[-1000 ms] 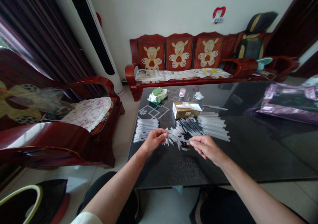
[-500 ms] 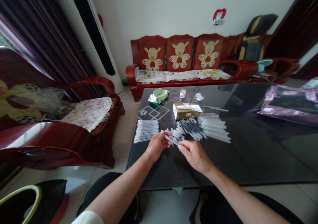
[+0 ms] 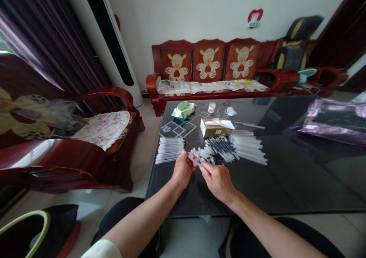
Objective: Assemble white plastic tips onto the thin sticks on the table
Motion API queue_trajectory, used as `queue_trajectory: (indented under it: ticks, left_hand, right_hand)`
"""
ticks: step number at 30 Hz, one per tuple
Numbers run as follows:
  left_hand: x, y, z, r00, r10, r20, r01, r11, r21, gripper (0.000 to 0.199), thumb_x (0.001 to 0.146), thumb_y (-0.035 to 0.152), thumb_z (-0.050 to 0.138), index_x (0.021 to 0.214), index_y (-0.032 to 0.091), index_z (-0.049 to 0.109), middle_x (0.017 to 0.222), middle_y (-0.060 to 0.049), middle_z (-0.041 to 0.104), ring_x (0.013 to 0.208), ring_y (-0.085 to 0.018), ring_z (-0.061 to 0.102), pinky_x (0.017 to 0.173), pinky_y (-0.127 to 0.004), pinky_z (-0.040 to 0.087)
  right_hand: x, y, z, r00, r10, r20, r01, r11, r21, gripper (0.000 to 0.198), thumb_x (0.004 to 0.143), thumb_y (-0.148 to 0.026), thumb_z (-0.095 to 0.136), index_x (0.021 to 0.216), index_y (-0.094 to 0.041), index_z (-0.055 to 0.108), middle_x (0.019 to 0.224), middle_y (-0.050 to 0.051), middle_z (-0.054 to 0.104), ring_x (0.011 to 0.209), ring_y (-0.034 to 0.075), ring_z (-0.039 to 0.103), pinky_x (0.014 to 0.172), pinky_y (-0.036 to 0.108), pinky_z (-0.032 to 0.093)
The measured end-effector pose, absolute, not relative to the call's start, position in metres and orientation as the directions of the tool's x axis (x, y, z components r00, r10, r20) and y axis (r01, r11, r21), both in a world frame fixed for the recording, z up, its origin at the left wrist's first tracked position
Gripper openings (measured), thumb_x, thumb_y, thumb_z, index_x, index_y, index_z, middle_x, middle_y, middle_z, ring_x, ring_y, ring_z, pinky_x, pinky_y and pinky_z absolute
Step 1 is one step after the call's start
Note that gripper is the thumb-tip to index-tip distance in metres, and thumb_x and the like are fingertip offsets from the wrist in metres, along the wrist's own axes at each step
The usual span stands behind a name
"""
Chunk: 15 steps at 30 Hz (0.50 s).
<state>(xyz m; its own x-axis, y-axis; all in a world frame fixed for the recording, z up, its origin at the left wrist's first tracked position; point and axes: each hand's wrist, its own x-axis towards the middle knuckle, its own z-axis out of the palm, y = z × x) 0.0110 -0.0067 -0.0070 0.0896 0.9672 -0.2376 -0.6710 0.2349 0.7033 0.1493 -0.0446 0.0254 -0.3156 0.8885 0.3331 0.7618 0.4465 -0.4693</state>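
A pale, slim pen (image 3: 194,160) slants between my two hands above the near side of the dark table. My left hand (image 3: 183,167) is closed around its upper left end. My right hand (image 3: 216,178) pinches the lower right end between thumb and finger. Just beyond lie a loose heap of whitish caps (image 3: 202,152), small black parts (image 3: 217,159) and a bundle of dark refills (image 3: 221,148). A row of pens (image 3: 170,150) lies left of the hands. Translucent pen barrels (image 3: 248,147) are spread out at the right.
Behind the parts stands a gold tissue box (image 3: 217,128). Farther back are a green wipes pack (image 3: 183,111), a small white jar (image 3: 211,107) and crumpled tissue (image 3: 231,111). A purple-edged plastic package (image 3: 334,119) covers the table's right. A bin (image 3: 42,227) stands lower left.
My right hand has shifted slightly left, closer to my left hand, with the pen still held between them. The camera view has moved a little. The laid-out parts look unchanged.
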Motion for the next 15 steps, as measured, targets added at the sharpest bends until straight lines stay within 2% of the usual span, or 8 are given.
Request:
queue_trajectory:
  ticks: [7,12,15]
  left_hand:
    - [0.010,-0.008,-0.002,0.119,0.967,-0.225,-0.705,0.242,0.666,0.034,0.094,0.037,0.038,0.075,0.013,0.054,0.068,-0.009,0.065,0.052,-0.011,0.054,0.051,-0.020,0.040]
    - [0.011,-0.012,0.001,0.137,0.965,-0.224,-0.663,0.257,0.703,0.034,0.094,0.038,0.037,0.075,0.014,0.053,0.068,-0.009,0.065,0.050,-0.011,0.054,0.051,-0.022,0.041]
    - [0.010,-0.012,0.001,0.138,0.964,-0.226,-0.638,0.261,0.724,0.033,0.092,0.039,0.039,0.076,0.014,0.053,0.068,-0.009,0.065,0.050,-0.011,0.054,0.052,-0.022,0.041]
  right_hand:
    - [0.153,-0.038,0.027,-0.305,0.913,0.273,0.537,0.401,-0.742,0.033,0.092,-0.030,0.041,0.071,-0.015,0.062,0.056,-0.001,0.048,0.052,0.011,0.042,0.053,0.025,0.028]
    - [0.155,-0.035,0.025,-0.294,0.932,0.214,0.427,0.328,-0.843,0.037,0.090,-0.031,0.043,0.059,-0.015,0.053,0.052,-0.004,0.032,0.051,0.010,0.032,0.049,0.025,0.023]
    - [0.156,-0.033,0.023,-0.294,0.934,0.204,0.406,0.315,-0.858,0.035,0.090,-0.031,0.043,0.061,-0.015,0.054,0.053,-0.004,0.032,0.052,0.010,0.032,0.050,0.024,0.023]
